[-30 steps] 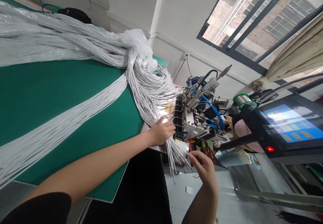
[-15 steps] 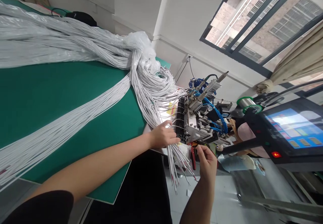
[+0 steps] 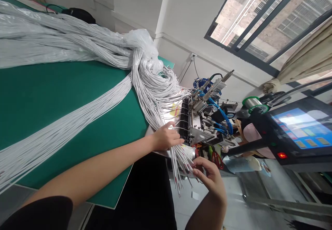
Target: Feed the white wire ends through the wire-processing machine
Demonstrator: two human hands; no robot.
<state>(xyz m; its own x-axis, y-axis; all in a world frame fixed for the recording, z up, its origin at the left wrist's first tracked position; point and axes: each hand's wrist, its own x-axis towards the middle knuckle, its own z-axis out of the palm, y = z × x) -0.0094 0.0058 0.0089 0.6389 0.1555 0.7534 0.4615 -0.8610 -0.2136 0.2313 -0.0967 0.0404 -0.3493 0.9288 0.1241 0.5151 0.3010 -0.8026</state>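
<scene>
A thick bundle of thin white wires (image 3: 145, 84) runs across the green table mat (image 3: 52, 95) to a small machine (image 3: 204, 122) with blue hoses. My left hand (image 3: 166, 137) rests at the machine's black wire slot, fingers closed on wires there. A bunch of wire ends (image 3: 181, 167) hangs off the table edge. My right hand (image 3: 210, 176) is at those loose ends, thumb and fingers pinching one or more of them.
A touchscreen panel (image 3: 301, 128) on a black arm stands at the right with a red light. A solder spool (image 3: 251, 102) sits behind the machine. Clear plastic wrap (image 3: 142, 41) covers the wire heap. Windows and a curtain are at the upper right.
My right hand rose toward the machine half a second ago, then dropped back down to the hanging wire ends. My left hand stayed at the machine's slot.
</scene>
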